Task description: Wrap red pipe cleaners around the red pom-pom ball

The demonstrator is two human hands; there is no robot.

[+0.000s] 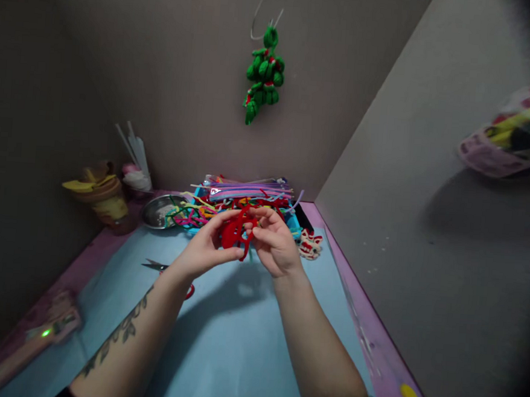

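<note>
A red fuzzy piece (231,233), looped like bent pipe cleaner, is held up between my two hands above the blue work surface. My left hand (211,243) is closed around its left side, thumb beneath and fingers above. On the other side, my right hand (274,243) pinches the piece's right edge between thumb and fingertips. A short green bit hangs just below it, partly hidden. Scissors (152,265) with red handles lie on the surface, partly covered by my left forearm.
Behind my hands, a blue basket (296,219) overflows with coloured pipe cleaners (251,191). A metal bowl (151,216) sits left of it. A pink tool with a green light (63,323), resembling a glue gun, lies front left. A green fuzzy ornament (265,71) hangs above.
</note>
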